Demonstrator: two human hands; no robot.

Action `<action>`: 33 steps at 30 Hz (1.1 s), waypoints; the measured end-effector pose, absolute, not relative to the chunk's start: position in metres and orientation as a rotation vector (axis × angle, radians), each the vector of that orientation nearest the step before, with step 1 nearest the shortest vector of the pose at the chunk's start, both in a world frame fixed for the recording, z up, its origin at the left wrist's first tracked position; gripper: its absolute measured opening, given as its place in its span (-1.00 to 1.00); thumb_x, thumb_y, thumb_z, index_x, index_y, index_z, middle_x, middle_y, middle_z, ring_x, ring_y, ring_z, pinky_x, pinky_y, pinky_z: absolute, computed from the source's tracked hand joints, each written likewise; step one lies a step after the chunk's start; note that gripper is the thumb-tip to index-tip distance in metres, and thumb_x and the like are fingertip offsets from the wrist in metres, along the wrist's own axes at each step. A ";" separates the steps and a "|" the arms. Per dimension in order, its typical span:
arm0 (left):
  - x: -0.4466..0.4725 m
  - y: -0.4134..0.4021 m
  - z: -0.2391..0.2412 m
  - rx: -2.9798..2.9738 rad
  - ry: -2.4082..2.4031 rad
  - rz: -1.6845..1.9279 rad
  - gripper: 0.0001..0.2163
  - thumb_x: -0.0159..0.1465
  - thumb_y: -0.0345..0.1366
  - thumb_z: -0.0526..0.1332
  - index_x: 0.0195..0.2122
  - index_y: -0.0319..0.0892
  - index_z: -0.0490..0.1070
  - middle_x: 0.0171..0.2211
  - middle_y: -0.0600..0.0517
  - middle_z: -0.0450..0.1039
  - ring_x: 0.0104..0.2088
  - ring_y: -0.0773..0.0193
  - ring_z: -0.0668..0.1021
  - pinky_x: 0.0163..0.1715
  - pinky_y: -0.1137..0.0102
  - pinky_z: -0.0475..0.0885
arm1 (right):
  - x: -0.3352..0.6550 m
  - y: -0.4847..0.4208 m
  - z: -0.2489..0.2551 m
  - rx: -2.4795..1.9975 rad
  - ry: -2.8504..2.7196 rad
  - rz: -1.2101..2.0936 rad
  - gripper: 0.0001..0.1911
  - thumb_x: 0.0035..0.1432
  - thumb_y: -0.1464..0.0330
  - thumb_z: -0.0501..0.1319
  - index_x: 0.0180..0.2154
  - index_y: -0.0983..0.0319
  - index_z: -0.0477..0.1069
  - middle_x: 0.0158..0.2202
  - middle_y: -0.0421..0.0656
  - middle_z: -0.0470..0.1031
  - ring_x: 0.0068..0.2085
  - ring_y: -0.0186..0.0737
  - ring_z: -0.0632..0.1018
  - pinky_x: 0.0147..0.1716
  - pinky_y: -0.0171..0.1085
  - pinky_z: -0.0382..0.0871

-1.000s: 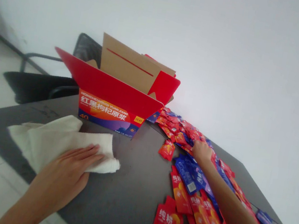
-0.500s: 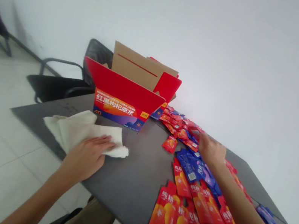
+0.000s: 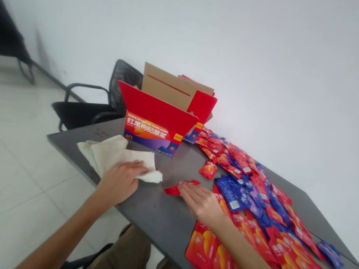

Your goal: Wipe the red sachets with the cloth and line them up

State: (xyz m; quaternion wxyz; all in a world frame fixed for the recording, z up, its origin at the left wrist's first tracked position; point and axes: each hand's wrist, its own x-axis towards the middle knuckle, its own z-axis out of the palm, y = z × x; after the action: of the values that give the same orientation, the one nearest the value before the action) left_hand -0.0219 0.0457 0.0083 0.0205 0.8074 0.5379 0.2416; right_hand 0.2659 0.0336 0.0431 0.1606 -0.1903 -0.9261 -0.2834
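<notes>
A grey counter [image 3: 149, 212] stands against a pale wall, its near edge slanting above the seated person's lap. At its far left, an open red box [image 3: 156, 107] stands with flaps raised, a second box [image 3: 197, 130] just behind it; their insides are hidden. Down the right side spreads a mass of red and blue pouches. The work looks partway along: nearest the person, red pouches [image 3: 202, 244] lie flat in overlapping rows, close to the near edge, while a loose heap [image 3: 231, 157] of many more lies jumbled toward the wall and seems left to handle. A cream cloth [image 3: 107, 154] lies crumpled in front of the open box, near the left edge. Between cloth and rows, a strip of counter gives the hands room. The left hand [image 3: 119, 182] rests on the cloth; whether its fingers pinch the fabric cannot be told. The right hand's [image 3: 204, 203] fingers grasp one small red pouch [image 3: 173, 190] over that strip, just right of the cloth. Another single pouch [image 3: 208, 170] lies beyond it, before the heap.
</notes>
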 end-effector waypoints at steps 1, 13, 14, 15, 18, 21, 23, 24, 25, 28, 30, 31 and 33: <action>-0.022 0.046 0.008 2.502 1.666 0.760 -0.49 0.10 -0.51 0.00 0.06 -0.11 0.45 0.10 -0.01 0.45 0.14 0.18 0.45 0.19 0.22 0.27 | 0.269 0.032 0.042 -0.515 -2.682 -0.795 -0.70 0.29 0.52 0.02 -0.02 0.39 0.43 -0.03 0.01 0.56 -0.02 -0.16 0.58 -0.07 -0.22 0.53; -0.021 0.045 0.007 2.518 1.686 0.745 -0.48 0.10 -0.52 -0.01 0.06 -0.10 0.45 0.11 -0.03 0.44 0.13 0.17 0.45 0.17 0.23 0.29 | 0.304 0.024 0.035 -0.494 -2.934 -0.467 -0.62 0.34 0.50 -0.05 0.12 0.42 0.31 0.09 0.04 0.46 0.15 -0.15 0.45 0.05 -0.20 0.47; -0.021 0.045 0.008 2.521 1.690 0.742 -0.48 0.10 -0.52 -0.01 0.06 -0.10 0.44 0.10 -0.04 0.44 0.13 0.17 0.45 0.17 0.23 0.30 | 0.301 0.025 0.035 -0.479 -2.954 -0.441 -0.61 0.34 0.50 -0.05 0.13 0.41 0.30 0.10 0.04 0.46 0.15 -0.15 0.45 0.05 -0.20 0.48; -0.021 0.044 0.008 2.524 1.691 0.738 -0.48 0.10 -0.52 -0.02 0.06 -0.11 0.44 0.10 -0.04 0.44 0.13 0.18 0.45 0.16 0.23 0.31 | 0.299 0.027 0.035 -0.460 -2.965 -0.418 -0.61 0.34 0.49 -0.05 0.13 0.40 0.30 0.10 0.03 0.46 0.15 -0.15 0.45 0.04 -0.19 0.48; -0.021 0.044 0.009 2.536 1.690 0.732 -0.47 0.10 -0.52 -0.02 0.07 -0.09 0.43 0.10 -0.02 0.44 0.13 0.19 0.45 0.17 0.23 0.30 | 0.291 0.030 0.042 -0.527 -2.914 -0.329 -0.62 0.33 0.50 -0.07 0.10 0.36 0.34 0.09 0.02 0.47 0.13 -0.15 0.47 0.07 -0.17 0.45; -0.022 0.044 0.009 2.550 1.689 0.720 -0.46 0.09 -0.53 -0.03 0.07 -0.09 0.43 0.11 0.00 0.44 0.14 0.19 0.45 0.18 0.24 0.28 | 0.287 0.032 0.051 -0.978 -2.711 -0.191 -0.62 0.31 0.44 -0.01 0.12 0.31 0.32 0.11 0.04 0.45 0.10 -0.12 0.50 0.08 -0.15 0.41; -0.022 0.045 0.008 2.554 1.683 0.709 -0.47 0.09 -0.52 -0.03 0.07 -0.10 0.44 0.11 0.00 0.44 0.14 0.19 0.44 0.19 0.24 0.28 | 0.284 0.033 0.057 -1.397 -2.519 -0.073 -0.54 0.27 0.28 0.10 0.15 0.33 0.28 0.06 0.12 0.48 0.03 0.00 0.54 0.00 -0.09 0.45; -0.022 0.045 0.008 2.555 1.681 0.703 -0.47 0.09 -0.51 -0.03 0.07 -0.10 0.43 0.11 0.00 0.44 0.15 0.19 0.44 0.19 0.24 0.28 | 0.283 0.033 0.058 -1.575 -2.437 0.013 -0.47 0.24 0.18 0.12 0.14 0.35 0.28 -0.02 0.15 0.52 -0.04 0.06 0.58 -0.07 -0.06 0.48; -0.021 0.045 0.008 2.555 1.681 0.697 -0.47 0.10 -0.51 -0.03 0.07 -0.11 0.43 0.11 -0.01 0.44 0.15 0.19 0.43 0.19 0.24 0.27 | 0.282 0.033 0.059 -1.706 -2.377 0.126 -0.42 0.21 0.10 0.13 0.11 0.37 0.31 -0.11 0.15 0.56 -0.12 0.09 0.61 -0.15 -0.04 0.49; -0.022 0.046 0.008 2.548 1.702 0.671 -0.47 0.11 -0.50 -0.03 0.08 -0.13 0.42 0.12 -0.04 0.43 0.15 0.16 0.44 0.18 0.21 0.28 | 0.276 0.033 0.052 -1.767 -2.305 0.459 -0.39 0.22 0.01 0.04 0.08 0.33 0.35 -0.18 0.08 0.59 -0.19 0.07 0.62 -0.19 -0.04 0.48; -0.024 0.046 0.009 2.534 1.687 0.655 -0.48 0.12 -0.49 -0.05 0.09 -0.13 0.42 0.13 -0.04 0.42 0.15 0.15 0.43 0.18 0.20 0.28 | 0.269 0.033 0.043 -1.689 -2.266 0.516 -0.35 0.20 0.04 0.10 0.17 0.34 0.27 0.08 0.14 0.45 0.06 0.09 0.51 0.03 -0.03 0.38; -0.025 0.046 0.011 2.520 1.655 0.649 -0.47 0.13 -0.49 -0.06 0.08 -0.12 0.43 0.13 -0.03 0.42 0.15 0.15 0.43 0.19 0.19 0.28 | 0.264 0.032 0.038 -1.683 -2.233 0.515 -0.28 0.16 0.06 0.15 0.20 0.38 0.21 0.21 0.18 0.30 0.20 0.11 0.38 0.15 -0.03 0.27; -0.026 0.045 0.016 2.480 1.553 0.657 -0.47 0.12 -0.49 -0.07 0.07 -0.09 0.44 0.12 0.03 0.43 0.15 0.19 0.44 0.20 0.21 0.26 | 0.255 0.032 0.030 -1.665 -2.191 0.575 -0.17 0.08 0.05 0.22 0.23 0.44 0.16 0.31 0.21 0.09 0.31 0.11 0.20 0.25 -0.06 0.11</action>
State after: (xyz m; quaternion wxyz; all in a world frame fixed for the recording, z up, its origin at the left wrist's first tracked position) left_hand -0.0256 0.0452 0.0160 0.0713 0.8248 0.5165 0.2186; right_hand 0.2553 0.0319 0.0302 0.1645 -0.5841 -0.7688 0.2019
